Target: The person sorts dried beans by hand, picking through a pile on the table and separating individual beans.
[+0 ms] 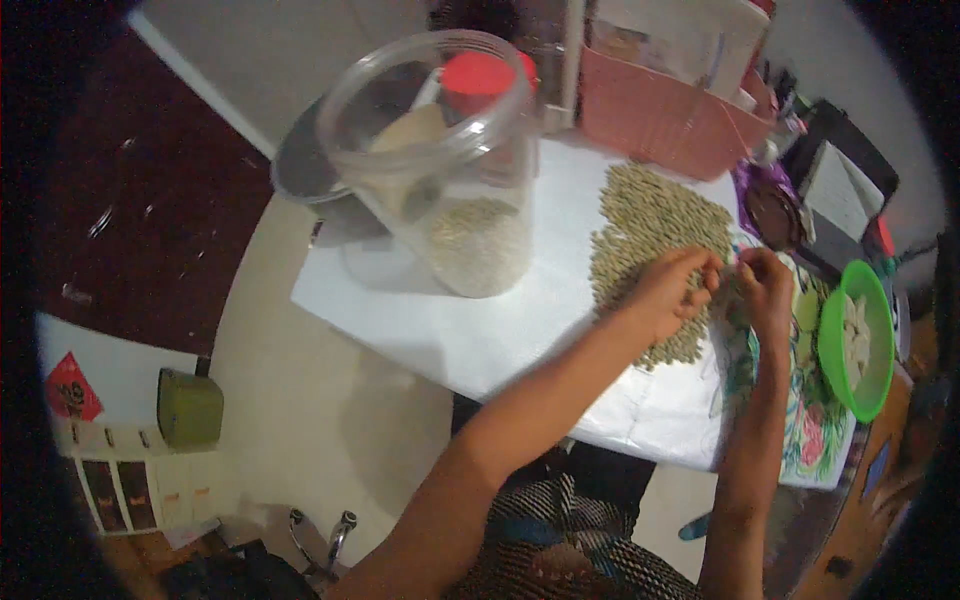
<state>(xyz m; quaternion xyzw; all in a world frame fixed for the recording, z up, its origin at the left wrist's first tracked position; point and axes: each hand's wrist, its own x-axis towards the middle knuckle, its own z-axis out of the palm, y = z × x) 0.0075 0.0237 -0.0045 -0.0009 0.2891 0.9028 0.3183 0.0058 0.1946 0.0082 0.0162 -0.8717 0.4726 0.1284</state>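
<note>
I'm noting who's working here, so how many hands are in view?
2. The left hand is over the right part of the pile of small pieces; the right hand is just right of it, by the flowered cloth. No others show.

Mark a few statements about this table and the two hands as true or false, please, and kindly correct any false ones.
1. Small bean-like pieces lie on the white surface. True.
2. The clear container lies on its side. False: the clear container stands upright.
3. The green bowl is right of the bean-like pieces. True.
4. The left hand is inside the bowl. False: the left hand is at the bean-like pieces.
5. The right hand is beside the left hand. True.
</note>
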